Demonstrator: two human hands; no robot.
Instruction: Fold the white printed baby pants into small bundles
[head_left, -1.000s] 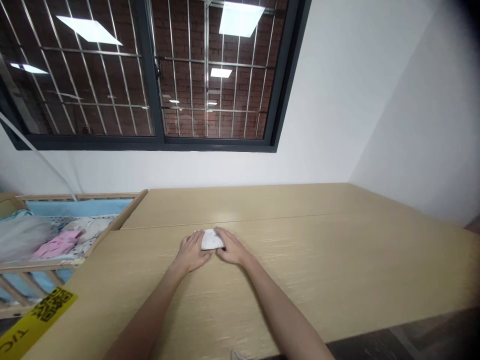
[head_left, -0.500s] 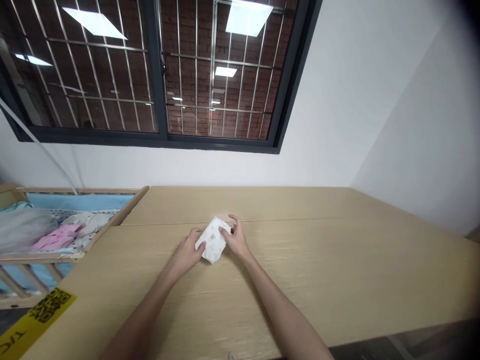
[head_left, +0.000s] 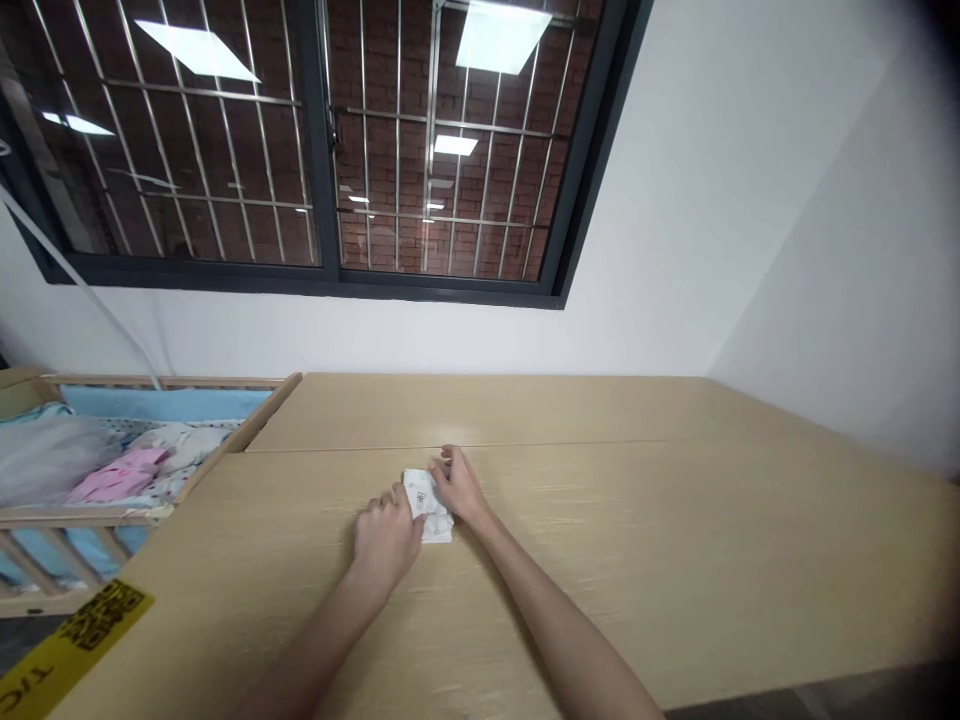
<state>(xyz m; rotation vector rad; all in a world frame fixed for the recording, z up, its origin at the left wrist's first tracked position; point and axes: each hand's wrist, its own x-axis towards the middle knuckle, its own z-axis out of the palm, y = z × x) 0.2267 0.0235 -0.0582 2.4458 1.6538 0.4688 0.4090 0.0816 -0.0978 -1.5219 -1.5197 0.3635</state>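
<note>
At the middle of a long wooden table, I am pressing both my hands onto a small white cloth printed with a faint pattern. My left hand is lying on the cloth's near left edge, fingers curled over it, and my right hand is pinching its far right side between thumb and fingertips; neither hand is lifting it clear of the wood. The cloth is sitting flat on the table just this side of the seam where the two tabletops are meeting, and it is already looking like a compact, several-layer packet rather than a spread sheet. By my reading, the folding is mostly done: the bundle is small and squared, and what is remaining is likely a last tuck or a smoothing of the edges. How many layers it is holding I cannot tell, since my fingers are covering much of it.

To my left a wooden crib is standing against the table's end, holding a pink garment and other pale cloths on a blue lining. A yellow label with black printing is sticking to the table's near left corner. Behind the table a dark-framed window with metal bars is reflecting the ceiling lights against a brick wall, and plain white walls are closing the corner on the right
</note>
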